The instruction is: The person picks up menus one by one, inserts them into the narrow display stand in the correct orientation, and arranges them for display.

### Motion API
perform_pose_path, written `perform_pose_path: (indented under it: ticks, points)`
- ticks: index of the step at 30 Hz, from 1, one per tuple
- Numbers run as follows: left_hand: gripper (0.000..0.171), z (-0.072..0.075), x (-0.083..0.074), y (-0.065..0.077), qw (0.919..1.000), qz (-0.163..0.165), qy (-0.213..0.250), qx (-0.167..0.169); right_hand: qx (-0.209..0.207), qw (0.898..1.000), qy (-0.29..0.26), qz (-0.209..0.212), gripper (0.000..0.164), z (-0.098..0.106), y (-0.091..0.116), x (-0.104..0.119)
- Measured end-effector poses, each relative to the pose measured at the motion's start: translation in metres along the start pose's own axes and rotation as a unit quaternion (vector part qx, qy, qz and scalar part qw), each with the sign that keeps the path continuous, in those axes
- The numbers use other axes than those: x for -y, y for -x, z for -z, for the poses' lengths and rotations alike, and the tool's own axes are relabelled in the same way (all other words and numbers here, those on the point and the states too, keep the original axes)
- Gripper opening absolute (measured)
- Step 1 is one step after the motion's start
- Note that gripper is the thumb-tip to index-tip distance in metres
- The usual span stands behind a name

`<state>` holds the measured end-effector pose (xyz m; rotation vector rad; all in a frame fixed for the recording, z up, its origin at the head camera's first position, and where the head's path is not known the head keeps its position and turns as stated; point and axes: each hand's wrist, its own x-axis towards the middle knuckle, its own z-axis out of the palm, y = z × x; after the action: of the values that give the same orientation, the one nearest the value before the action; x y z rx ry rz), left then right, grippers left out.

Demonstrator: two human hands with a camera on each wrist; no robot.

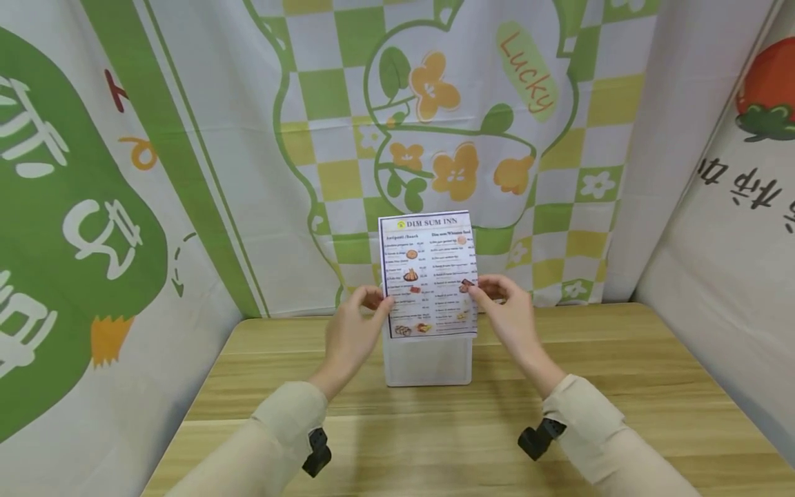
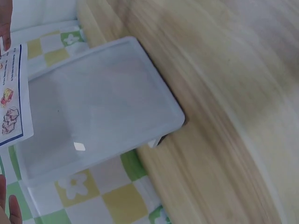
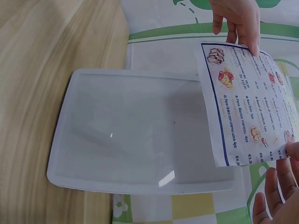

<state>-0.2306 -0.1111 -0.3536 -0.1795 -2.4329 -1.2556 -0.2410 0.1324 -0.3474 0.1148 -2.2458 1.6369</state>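
A printed paper menu (image 1: 428, 273) headed "DIM SUM INN" is held upright between both hands. My left hand (image 1: 355, 331) pinches its left edge, and my right hand (image 1: 511, 319) pinches its right edge, thumbs on the front. Behind and below the sheet stands a white rectangular board (image 1: 428, 362) with a raised rim and rounded corners. In the right wrist view, the menu (image 3: 247, 107) bends slightly and overlaps one end of the board (image 3: 126, 130). The left wrist view shows the board (image 2: 103, 102) leaning back, with part of a support behind its lower edge.
The board stands on a wooden table (image 1: 279, 442). A patterned curtain (image 1: 335, 103) hangs behind the table, with printed cloth walls at left (image 1: 81, 207) and right (image 1: 733, 241). Each wrist wears a black camera mount, one on the left sleeve (image 1: 318, 452) and one on the right (image 1: 540, 438).
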Motion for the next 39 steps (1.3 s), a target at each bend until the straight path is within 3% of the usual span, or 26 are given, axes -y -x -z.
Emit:
perform_pose_path:
  ticks: [13,23,33,39]
  points:
    - [0.026,0.0,-0.007,-0.032,0.999,-0.032,-0.022,-0.02,-0.012,1.0,-0.004,0.013,0.027,-0.002,-0.028,0.011]
    - [0.029,0.0,-0.015,-0.053,0.9981,-0.039,-0.032,-0.036,-0.016,0.998,0.008,0.06,0.026,-0.005,-0.048,0.015]
    - [0.027,-0.001,-0.018,-0.075,0.9957,-0.054,-0.043,-0.061,-0.014,0.993,0.049,0.109,0.027,-0.003,-0.068,0.026]
    - [0.027,0.0,-0.02,-0.084,0.9953,-0.053,-0.043,-0.07,-0.004,0.993,0.069,0.101,0.028,-0.003,-0.077,0.031]
